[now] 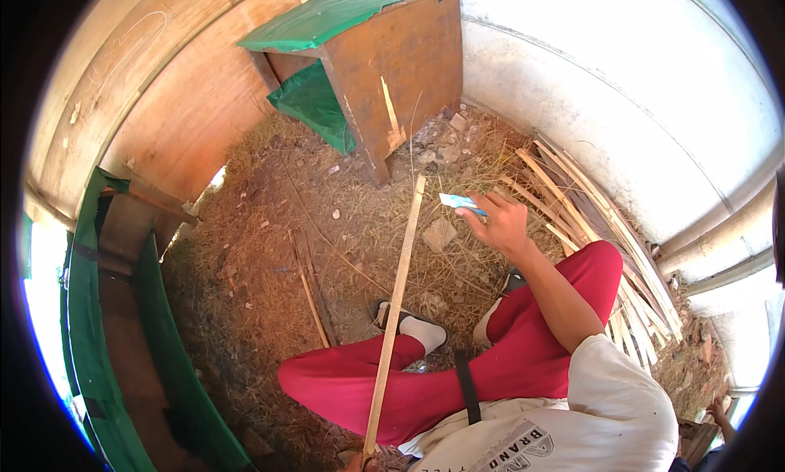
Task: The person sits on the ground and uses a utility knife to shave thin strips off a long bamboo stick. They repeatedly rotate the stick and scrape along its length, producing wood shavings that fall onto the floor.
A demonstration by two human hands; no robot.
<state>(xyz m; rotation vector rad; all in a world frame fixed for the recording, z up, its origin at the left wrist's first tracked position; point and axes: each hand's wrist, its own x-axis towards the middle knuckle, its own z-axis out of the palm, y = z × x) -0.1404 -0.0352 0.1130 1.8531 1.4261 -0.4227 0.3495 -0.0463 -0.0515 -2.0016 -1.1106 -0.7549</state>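
My right hand (499,220) is raised in front of my knee, its fingers closed around a light blue utility knife (468,204) with a pale blade end pointing left. A long, thin wooden strip (398,282) slants up across my lap, its far end beside the knife but apart from it. At the lower edge my left hand (360,462) grips the strip's near end; most of that hand is cut off by the picture's edge.
Several wooden strips (625,251) are piled at the right along the white wall. A brown wooden cabinet (401,63) with green covering stands ahead. Green-covered shelving (155,333) is at left. Thin sticks (311,296) lie on the ground. Another person's hand (721,413) shows at lower right.
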